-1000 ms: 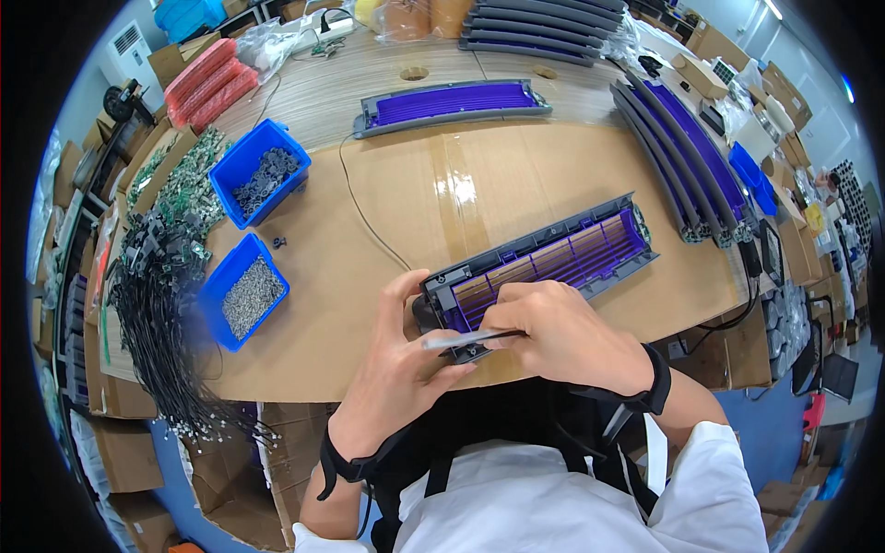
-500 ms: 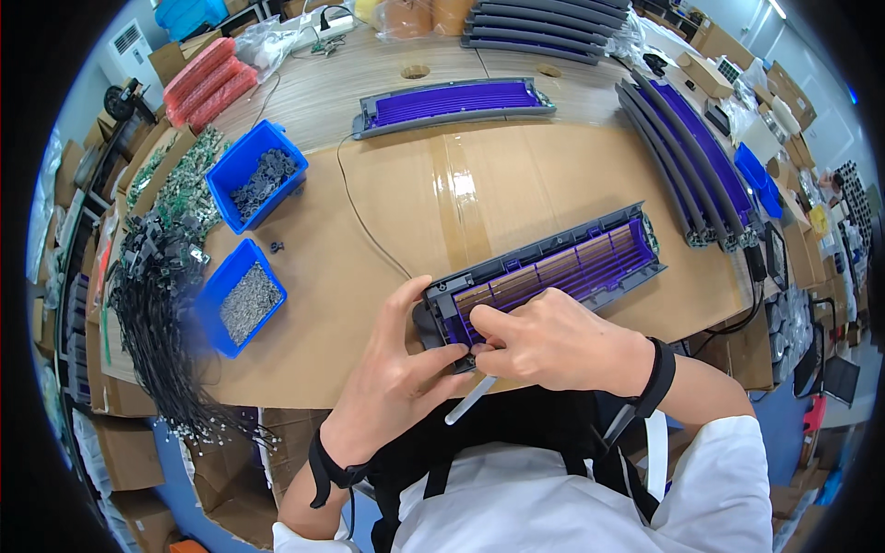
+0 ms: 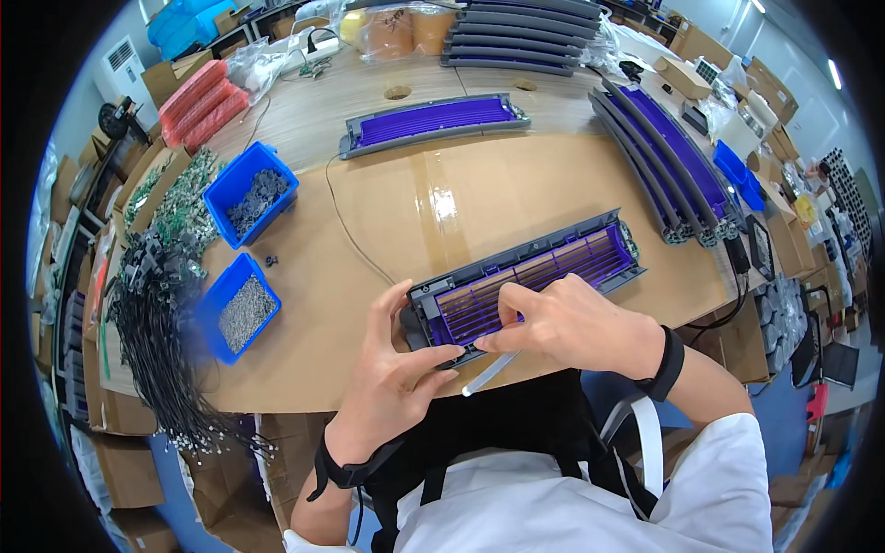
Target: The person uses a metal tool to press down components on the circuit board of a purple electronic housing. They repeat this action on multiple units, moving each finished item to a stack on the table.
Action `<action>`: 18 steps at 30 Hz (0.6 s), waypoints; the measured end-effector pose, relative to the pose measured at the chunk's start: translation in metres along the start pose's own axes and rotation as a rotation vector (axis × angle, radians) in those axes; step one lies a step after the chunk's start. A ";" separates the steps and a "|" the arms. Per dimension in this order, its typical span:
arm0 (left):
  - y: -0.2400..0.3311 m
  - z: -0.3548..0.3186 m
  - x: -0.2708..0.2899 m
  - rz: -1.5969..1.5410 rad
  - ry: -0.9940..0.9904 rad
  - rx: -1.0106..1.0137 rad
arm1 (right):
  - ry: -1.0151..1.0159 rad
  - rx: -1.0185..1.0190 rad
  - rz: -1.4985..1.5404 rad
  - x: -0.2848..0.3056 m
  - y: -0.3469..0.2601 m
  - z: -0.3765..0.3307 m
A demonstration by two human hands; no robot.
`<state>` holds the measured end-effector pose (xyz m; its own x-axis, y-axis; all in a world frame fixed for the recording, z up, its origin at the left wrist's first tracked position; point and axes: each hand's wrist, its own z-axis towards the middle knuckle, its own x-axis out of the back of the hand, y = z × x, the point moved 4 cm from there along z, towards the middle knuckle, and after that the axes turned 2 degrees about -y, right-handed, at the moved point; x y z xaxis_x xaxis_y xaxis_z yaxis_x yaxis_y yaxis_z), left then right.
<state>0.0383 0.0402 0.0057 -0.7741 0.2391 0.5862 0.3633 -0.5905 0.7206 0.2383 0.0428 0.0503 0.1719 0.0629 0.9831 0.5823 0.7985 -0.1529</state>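
Observation:
A long grey housing with a purple slatted inside point(image 3: 604, 255) lies aslant on the cardboard in front of me. My left hand point(image 3: 392, 373) is closed on its left end, fingers at the back corner and thumb at the front edge. My right hand point(image 3: 576, 323) is closed in a pinch, fingertips at the housing's front edge, close to the left thumb. From beneath its curled fingers a narrow whitish strip point(image 3: 490, 374) sticks out toward me; its upper end is hidden. Whatever small part lies between the fingertips cannot be made out.
Two blue bins, one with grey clips point(image 3: 241, 198) and one with small metal pieces point(image 3: 230, 346), stand left beside bundled black cables point(image 3: 161, 341). Another purple housing point(image 3: 433, 124) lies beyond; more are stacked at the right point(image 3: 668, 161) and back point(image 3: 521, 37). A thin cable point(image 3: 346, 226) crosses the cardboard.
My right hand has shifted slightly right along the housing's front edge, the whitish strip moving with it. Its fingers are a little less curled. The left hand keeps its grip; the whole view has shifted slightly.

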 end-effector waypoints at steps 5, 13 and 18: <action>0.000 -0.004 0.008 0.030 -0.023 0.046 | -0.032 -0.024 0.011 0.011 0.012 -0.010; -0.011 -0.006 0.016 0.010 -0.093 0.029 | 0.042 0.056 -0.028 0.002 0.003 -0.009; -0.010 -0.006 0.033 0.083 -0.076 0.062 | 0.031 0.058 -0.021 -0.004 -0.008 0.000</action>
<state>0.0064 0.0492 0.0155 -0.6990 0.2504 0.6698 0.4578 -0.5628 0.6882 0.2330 0.0359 0.0475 0.1847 0.0281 0.9824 0.5394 0.8327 -0.1252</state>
